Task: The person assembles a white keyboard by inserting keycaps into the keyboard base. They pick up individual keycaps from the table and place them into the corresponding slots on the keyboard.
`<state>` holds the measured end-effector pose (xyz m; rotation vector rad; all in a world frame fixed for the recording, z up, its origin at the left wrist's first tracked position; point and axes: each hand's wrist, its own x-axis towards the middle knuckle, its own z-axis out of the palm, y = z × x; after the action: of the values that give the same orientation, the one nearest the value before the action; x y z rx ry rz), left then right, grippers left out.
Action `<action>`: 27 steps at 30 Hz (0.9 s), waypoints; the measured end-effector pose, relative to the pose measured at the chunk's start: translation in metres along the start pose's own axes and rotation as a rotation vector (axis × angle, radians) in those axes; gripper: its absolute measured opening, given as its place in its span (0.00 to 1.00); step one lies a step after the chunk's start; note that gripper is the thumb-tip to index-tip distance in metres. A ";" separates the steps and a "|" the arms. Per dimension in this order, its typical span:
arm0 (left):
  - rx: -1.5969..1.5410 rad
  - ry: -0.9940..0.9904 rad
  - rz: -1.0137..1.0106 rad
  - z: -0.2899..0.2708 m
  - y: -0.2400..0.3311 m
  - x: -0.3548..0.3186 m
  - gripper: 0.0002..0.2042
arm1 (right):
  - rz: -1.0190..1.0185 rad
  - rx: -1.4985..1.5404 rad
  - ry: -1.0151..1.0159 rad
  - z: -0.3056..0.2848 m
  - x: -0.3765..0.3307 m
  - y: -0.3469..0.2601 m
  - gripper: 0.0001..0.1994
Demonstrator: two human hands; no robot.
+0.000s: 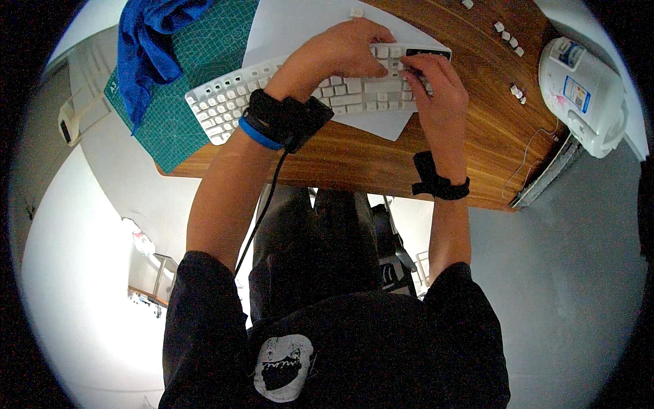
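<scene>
A white keyboard (221,112) lies at a slant across the desk. Along its back row several dark switches show without keycaps. My left hand (344,49) rests over its middle, with the thumb stretched out over the keys and apart from the fingers, which reach the back edge. At the keyboard's right end my right hand (441,85) has its thumb and fingertips brought together close to the keys. Whatever sits between those fingertips is too small to make out. Behind my left hand, a loose white keycap (356,13) lies on a white sheet (279,27).
Several loose keycaps (505,35) lie on the wooden desk (490,136) to the right, with a pair of keycaps (518,94) nearer. A white rounded appliance (579,95) stands at the right edge. A blue cloth (146,58) covers part of the green cutting mat (163,129) at left.
</scene>
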<state>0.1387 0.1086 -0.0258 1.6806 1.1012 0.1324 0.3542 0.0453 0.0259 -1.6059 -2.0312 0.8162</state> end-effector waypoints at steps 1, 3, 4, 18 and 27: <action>0.014 0.005 0.007 0.000 -0.001 0.000 0.29 | -0.009 0.015 -0.010 -0.001 0.001 0.000 0.11; 0.046 0.024 0.019 0.001 -0.001 0.000 0.30 | -0.001 0.026 -0.022 -0.001 0.002 -0.003 0.11; 0.063 0.040 0.025 0.001 0.000 -0.001 0.30 | 0.002 0.032 -0.027 -0.002 0.002 -0.004 0.11; 0.114 0.059 -0.026 -0.003 0.011 -0.004 0.32 | -0.016 -0.059 -0.068 0.003 0.006 -0.006 0.12; 0.112 0.098 -0.008 0.006 0.001 -0.001 0.31 | -0.025 -0.040 -0.104 0.000 0.008 -0.012 0.13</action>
<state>0.1423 0.1033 -0.0270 1.7856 1.2073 0.1520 0.3437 0.0508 0.0334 -1.5865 -2.1481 0.8720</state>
